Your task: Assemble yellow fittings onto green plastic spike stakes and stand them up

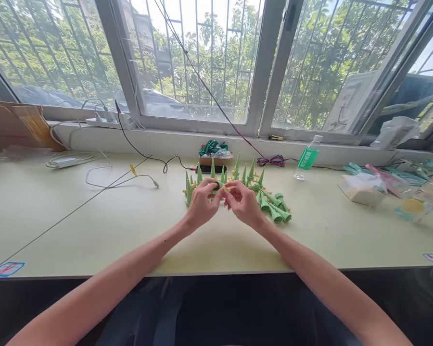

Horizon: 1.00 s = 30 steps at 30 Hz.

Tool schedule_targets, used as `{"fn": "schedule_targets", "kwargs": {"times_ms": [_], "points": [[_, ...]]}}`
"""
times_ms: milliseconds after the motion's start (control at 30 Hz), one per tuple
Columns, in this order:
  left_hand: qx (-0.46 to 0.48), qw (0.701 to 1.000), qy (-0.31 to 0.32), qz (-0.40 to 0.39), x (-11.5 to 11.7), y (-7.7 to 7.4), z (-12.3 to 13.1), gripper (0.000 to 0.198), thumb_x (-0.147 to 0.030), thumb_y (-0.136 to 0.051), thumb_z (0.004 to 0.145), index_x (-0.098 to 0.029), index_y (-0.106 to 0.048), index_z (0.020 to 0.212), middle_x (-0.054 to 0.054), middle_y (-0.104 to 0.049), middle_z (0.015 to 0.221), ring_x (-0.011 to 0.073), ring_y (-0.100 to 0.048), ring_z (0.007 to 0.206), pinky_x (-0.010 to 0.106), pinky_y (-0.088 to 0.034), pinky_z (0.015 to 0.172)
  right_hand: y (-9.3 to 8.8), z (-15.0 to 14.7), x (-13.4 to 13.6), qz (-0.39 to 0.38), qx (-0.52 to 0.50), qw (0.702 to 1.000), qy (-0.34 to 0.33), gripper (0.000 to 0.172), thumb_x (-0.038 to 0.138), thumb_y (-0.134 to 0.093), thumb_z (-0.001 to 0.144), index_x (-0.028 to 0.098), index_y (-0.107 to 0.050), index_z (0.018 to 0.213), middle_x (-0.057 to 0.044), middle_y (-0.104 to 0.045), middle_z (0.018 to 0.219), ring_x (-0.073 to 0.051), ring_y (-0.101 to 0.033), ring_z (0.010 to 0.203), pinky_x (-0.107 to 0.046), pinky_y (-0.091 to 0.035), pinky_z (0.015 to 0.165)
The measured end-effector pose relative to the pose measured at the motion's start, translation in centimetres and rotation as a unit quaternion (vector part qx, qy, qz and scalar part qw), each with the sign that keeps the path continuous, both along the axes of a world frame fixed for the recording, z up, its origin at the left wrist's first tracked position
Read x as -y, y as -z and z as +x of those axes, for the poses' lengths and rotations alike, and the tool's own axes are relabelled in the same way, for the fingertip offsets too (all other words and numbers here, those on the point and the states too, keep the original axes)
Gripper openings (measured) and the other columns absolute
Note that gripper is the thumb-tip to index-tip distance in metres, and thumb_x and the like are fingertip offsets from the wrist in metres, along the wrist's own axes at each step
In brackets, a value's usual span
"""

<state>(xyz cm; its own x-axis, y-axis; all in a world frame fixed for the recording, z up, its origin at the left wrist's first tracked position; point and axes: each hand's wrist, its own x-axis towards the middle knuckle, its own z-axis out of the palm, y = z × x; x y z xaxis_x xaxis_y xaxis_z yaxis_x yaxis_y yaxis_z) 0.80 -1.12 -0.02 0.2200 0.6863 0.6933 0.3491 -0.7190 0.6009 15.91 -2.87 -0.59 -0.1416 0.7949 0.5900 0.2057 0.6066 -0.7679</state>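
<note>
Both my hands meet over the middle of a pale table. My left hand is closed around a green cone-shaped plastic piece. My right hand pinches a small yellow part at that same piece. Behind and around the hands stand several green cones upright with points up. More green cones lie on their sides in a row just right of my right hand.
A water bottle with a green label stands to the right. Plastic bags and packets lie at far right. Cables, a power strip and cardboard sit at left. A small box with green material rests by the window sill.
</note>
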Motion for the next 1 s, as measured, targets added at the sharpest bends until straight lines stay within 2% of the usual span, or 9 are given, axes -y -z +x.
{"fn": "schedule_targets", "kwargs": {"times_ms": [200, 467, 767, 1000], "points": [[0.001, 1.000, -0.005, -0.003, 0.14, -0.09, -0.02, 0.023, -0.035, -0.055, 0.089, -0.015, -0.061, 0.079, 0.007, -0.056, 0.098, 0.0134, -0.062, 0.079, 0.027, -0.062, 0.069, 0.23, 0.12, -0.15, 0.020, -0.001, 1.000, 0.017, 0.021, 0.040, -0.055, 0.089, 0.020, -0.053, 0.091, -0.005, -0.067, 0.080, -0.015, -0.064, 0.061, -0.027, -0.053, 0.056], [-0.007, 1.000, -0.006, -0.007, 0.40, -0.14, -0.02, 0.022, -0.033, -0.057, 0.086, -0.014, -0.065, 0.078, 0.006, -0.057, 0.092, 0.0126, -0.062, 0.074, 0.025, -0.062, 0.066, 0.68, 0.23, -0.35, -0.002, 0.039, 0.998, 0.043, 0.025, 0.042, -0.055, 0.088, 0.020, -0.051, 0.075, 0.000, -0.060, 0.057, -0.013, -0.057, 0.046, -0.024, -0.046, 0.047], [-0.011, 1.000, 0.007, 0.001, 0.61, -0.06, -0.05, 0.026, -0.037, -0.059, 0.085, -0.014, -0.064, 0.074, 0.005, -0.056, 0.091, 0.0109, -0.062, 0.068, 0.026, -0.063, 0.069, 0.39, 0.22, -0.15, -0.029, 0.014, 0.999, 0.042, 0.029, 0.044, -0.052, 0.088, 0.020, -0.049, 0.072, 0.000, -0.060, 0.059, -0.011, -0.054, 0.040, -0.022, -0.042, 0.040], [-0.007, 1.000, 0.018, -0.002, 0.68, -0.02, -0.01, 0.025, -0.038, -0.057, 0.087, -0.015, -0.067, 0.084, 0.008, -0.058, 0.102, 0.0138, -0.065, 0.079, 0.030, -0.063, 0.076, 0.20, 0.01, -0.25, -0.020, 0.007, 0.998, 0.061, 0.029, 0.046, -0.050, 0.090, 0.021, -0.049, 0.075, 0.002, -0.057, 0.057, -0.011, -0.053, 0.041, -0.023, -0.043, 0.043]]}}
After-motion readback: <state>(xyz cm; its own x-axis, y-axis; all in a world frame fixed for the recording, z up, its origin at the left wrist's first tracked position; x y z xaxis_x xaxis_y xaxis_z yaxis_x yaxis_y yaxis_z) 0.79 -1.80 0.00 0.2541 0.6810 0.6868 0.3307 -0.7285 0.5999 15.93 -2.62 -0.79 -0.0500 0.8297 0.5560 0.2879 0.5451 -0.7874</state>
